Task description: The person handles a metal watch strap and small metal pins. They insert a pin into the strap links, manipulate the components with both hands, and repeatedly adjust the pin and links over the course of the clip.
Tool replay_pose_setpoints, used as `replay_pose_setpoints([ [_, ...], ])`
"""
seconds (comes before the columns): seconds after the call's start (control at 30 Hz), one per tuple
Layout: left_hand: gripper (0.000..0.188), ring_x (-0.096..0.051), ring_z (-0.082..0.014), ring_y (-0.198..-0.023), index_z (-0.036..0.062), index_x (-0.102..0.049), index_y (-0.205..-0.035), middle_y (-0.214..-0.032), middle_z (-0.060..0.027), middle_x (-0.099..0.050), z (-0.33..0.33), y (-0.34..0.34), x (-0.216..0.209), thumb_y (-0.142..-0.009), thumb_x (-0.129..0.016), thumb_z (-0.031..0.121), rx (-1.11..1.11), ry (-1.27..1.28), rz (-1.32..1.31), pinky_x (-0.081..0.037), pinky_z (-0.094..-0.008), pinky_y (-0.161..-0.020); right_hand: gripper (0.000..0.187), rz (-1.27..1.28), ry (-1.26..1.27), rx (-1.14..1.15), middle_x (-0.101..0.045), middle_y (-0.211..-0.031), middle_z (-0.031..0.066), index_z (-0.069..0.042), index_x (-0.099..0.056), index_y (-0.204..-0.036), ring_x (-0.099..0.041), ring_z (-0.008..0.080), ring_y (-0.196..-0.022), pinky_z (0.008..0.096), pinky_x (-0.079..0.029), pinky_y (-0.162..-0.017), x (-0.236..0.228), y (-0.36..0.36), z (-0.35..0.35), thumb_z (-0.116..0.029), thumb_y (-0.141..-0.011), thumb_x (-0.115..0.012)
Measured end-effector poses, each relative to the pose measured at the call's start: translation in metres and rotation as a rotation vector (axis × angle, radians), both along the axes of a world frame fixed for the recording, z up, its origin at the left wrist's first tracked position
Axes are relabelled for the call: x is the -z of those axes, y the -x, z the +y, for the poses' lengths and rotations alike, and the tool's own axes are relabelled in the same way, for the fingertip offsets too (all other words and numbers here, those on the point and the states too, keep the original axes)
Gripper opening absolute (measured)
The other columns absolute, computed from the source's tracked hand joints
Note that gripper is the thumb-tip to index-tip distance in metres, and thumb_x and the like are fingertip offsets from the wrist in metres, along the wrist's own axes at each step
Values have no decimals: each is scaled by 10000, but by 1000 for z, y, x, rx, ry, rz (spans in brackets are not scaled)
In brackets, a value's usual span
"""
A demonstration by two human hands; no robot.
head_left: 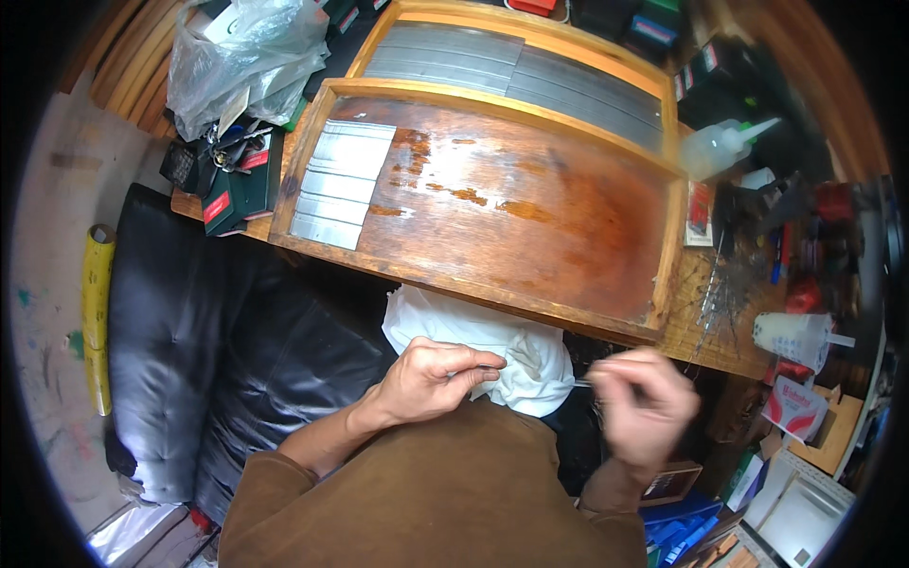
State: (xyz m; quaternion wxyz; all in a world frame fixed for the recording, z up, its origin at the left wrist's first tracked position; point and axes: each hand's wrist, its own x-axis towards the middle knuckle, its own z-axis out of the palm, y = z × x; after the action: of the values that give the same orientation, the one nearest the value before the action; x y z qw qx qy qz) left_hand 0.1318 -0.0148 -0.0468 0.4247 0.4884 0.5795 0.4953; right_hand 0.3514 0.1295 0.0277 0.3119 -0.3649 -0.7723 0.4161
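My left hand is in front of the table's near edge, thumb and forefinger pinched together. A tiny dark bit shows at the fingertips, too small to name. To its right my right hand is raised, blurred by motion, its fingers curled into a pinch. A thin pale sliver shows beside these fingertips, its kind unclear. Between and behind the hands lies a bunched white cloth. Just beyond it stands a shallow wooden tray with a worn brown bottom. Grooved silver metal strips lie side by side at its left end.
Behind sits another wooden tray with grey metal strips. A plastic bag and dark green boxes crowd the left. At right are a squeeze bottle, thin metal tools and a plastic cup. A black padded seat is lower left.
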Motion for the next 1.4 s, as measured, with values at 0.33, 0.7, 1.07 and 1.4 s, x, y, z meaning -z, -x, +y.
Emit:
replay_pose_setpoints([
  [0.33, 191, -788, -277, -837, -15, -764, -1094, -936, -172, -787, 1, -2, -11, -906, -757, 16, 8, 25, -3, -616, -321, -727, 145, 168, 172, -277, -740, -896, 145, 42, -748, -942, -721, 232, -781, 318, -573, -693, 50, 51, -36, 61, -814, -812],
  [0.7, 178, -724, -90, -812, 19, -742, -1035, -949, -43, -783, 22, 3, 23, -1032, -681, 186, 144, 567, -687, -526, -206, -624, 146, 269, 1190, -74, -712, -834, 39, 42, -750, -1028, -601, 68, -639, 207, -497, -551, 102, 44, -35, -95, -1001, -706],
  [1.07, 95, -756, -167, -792, -48, -750, -983, -901, -154, -783, 16, 3, -1, -903, -710, -14, 150, 238, 45, -586, -308, -661, 206, 142, 290, -142, -662, -867, 57, 12, -774, -993, -611, 120, -742, 261, -490, -622, 73, 47, -43, 67, -804, -836],
  [1.4, 243, -760, -301, -832, 3, -735, -1026, -925, -144, -763, 61, 17, -41, -791, -737, -61, 62, -468, 223, -610, -357, -731, 282, 321, -96, -272, -642, -899, 60, -50, -795, -998, -636, 196, -766, 304, -530, -674, 14, 64, 0, 65, -748, -852],
])
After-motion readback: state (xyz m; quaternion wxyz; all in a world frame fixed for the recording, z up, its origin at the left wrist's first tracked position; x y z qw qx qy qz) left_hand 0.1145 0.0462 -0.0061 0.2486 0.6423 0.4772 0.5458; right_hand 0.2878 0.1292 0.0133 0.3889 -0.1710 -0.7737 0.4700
